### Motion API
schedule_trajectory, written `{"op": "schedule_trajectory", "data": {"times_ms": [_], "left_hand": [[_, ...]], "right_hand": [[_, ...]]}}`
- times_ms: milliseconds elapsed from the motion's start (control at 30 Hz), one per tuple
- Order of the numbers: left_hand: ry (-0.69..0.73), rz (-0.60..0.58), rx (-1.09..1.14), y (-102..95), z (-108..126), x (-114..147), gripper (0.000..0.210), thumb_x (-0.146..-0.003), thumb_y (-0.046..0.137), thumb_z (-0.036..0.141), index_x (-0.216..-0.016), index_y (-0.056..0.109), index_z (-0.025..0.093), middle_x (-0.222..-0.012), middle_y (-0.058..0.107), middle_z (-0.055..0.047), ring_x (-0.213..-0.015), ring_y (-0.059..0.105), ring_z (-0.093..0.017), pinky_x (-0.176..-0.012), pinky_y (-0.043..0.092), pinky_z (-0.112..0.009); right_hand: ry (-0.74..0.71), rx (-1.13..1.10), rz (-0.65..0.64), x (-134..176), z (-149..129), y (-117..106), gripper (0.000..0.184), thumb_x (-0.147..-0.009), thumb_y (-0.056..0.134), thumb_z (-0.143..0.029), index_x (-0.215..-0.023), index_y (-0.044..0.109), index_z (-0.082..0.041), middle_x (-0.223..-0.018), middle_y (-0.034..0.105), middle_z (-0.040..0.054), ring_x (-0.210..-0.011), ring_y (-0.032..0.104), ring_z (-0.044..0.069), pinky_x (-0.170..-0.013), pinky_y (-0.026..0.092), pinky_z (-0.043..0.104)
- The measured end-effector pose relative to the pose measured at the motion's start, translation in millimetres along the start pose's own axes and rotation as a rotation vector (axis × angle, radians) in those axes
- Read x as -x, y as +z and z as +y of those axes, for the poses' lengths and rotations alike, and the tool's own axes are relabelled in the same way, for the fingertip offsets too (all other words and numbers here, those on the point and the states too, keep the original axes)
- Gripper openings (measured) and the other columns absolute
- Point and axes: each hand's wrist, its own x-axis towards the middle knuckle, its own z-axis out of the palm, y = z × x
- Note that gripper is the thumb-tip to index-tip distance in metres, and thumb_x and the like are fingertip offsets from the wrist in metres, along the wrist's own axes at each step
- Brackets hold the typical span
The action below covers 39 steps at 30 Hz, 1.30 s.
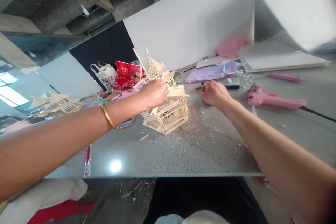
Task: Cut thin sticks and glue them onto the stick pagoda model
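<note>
In the middle of the frame, the left hand [153,92] is closed on the top of a little stick house [166,106] that sits tilted on the grey surface [199,147]. The right hand [214,93] rests curled just right of the house, near a black pen [231,86], and I cannot tell if it holds anything. It looks like sticking on more sticks, so the house needs a steady hold and the pink glue gun [273,100] at the right.
</note>
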Motion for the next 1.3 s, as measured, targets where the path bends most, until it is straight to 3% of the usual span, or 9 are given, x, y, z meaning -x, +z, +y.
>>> {"op": "schedule_trajectory", "data": {"times_ms": [533,833,1067,1300], "left_hand": [[0.008,-0.013,-0.058,9.7,-2,-6,0.026,-0.064,0.047,0.007,-0.075,0.070,0.009,-0.062,0.062,-0.009,-0.064,0.056,-0.018,-0.057,0.037,-0.030],[0.033,0.020,-0.066,11.8,-3,-5,0.027,-0.065,0.044,0.007,-0.074,0.069,0.007,-0.062,0.061,-0.012,-0.064,0.056,-0.020,-0.056,0.035,-0.032],[0.035,0.001,-0.017,10.2,-3,-7,0.026,-0.064,0.045,0.007,-0.074,0.069,0.009,-0.062,0.062,-0.009,-0.064,0.056,-0.019,-0.059,0.037,-0.031],[0.004,-0.045,0.028,6.0,-1,-7,0.024,-0.064,0.046,0.005,-0.072,0.069,0.009,-0.042,0.050,-0.002,-0.053,0.053,-0.015,-0.057,0.037,-0.029]], "right_hand": [[-0.019,-0.007,-0.044,1,0,0,0.022,-0.086,0.049,-0.030,-0.087,0.062,-0.013,-0.092,0.064,0.0077,-0.086,0.058,0.017,-0.075,0.046,0.033],[-0.015,-0.015,-0.053,1,-3,1,0.026,-0.081,0.046,-0.030,-0.087,0.066,-0.013,-0.092,0.066,0.0116,-0.088,0.060,0.024,-0.068,0.044,0.031],[0.003,-0.022,-0.081,1,-3,-1,0.021,-0.083,0.050,-0.030,-0.084,0.063,-0.013,-0.088,0.065,0.0087,-0.084,0.059,0.018,-0.071,0.046,0.031],[-0.004,-0.035,-0.071,3,-2,-2,0.021,-0.082,0.050,-0.028,-0.085,0.063,-0.013,-0.090,0.065,0.0099,-0.085,0.059,0.020,-0.071,0.046,0.031]]}}
